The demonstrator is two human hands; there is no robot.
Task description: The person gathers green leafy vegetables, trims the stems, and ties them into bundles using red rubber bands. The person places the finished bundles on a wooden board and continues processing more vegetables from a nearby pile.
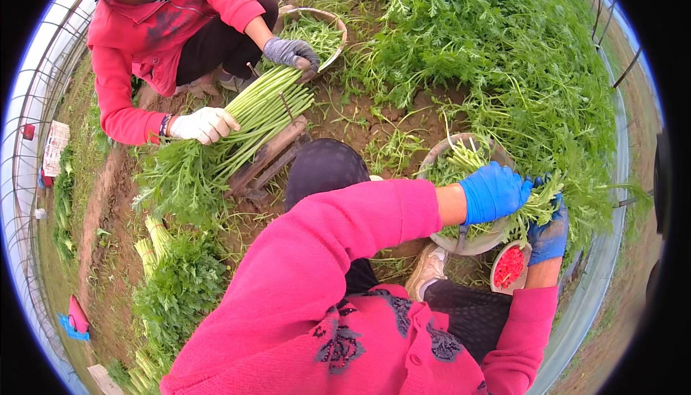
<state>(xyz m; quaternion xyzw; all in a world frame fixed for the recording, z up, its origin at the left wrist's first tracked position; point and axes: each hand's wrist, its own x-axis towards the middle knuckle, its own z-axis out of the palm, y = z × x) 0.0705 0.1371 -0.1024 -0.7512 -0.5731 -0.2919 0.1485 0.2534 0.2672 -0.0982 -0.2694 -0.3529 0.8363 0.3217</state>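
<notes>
My left hand, in a blue glove, is closed around a small bunch of leafy greens above a round basin. Pale stems stick out to the left of the fist. My right hand, in a darker, soiled blue glove, is at the leafy part of the greens, just right of the left hand; its fingers are partly hidden by leaves. Cut greens lie inside the basin. Beside it, below my hands, a small bowl holds a heap of red bands.
A co-worker in gloves holds a large bunch of stems over a wooden stand. Another basin stands behind. Banded bundles lie at lower left. Dense leafy plants grow at upper right, beside plastic sheeting.
</notes>
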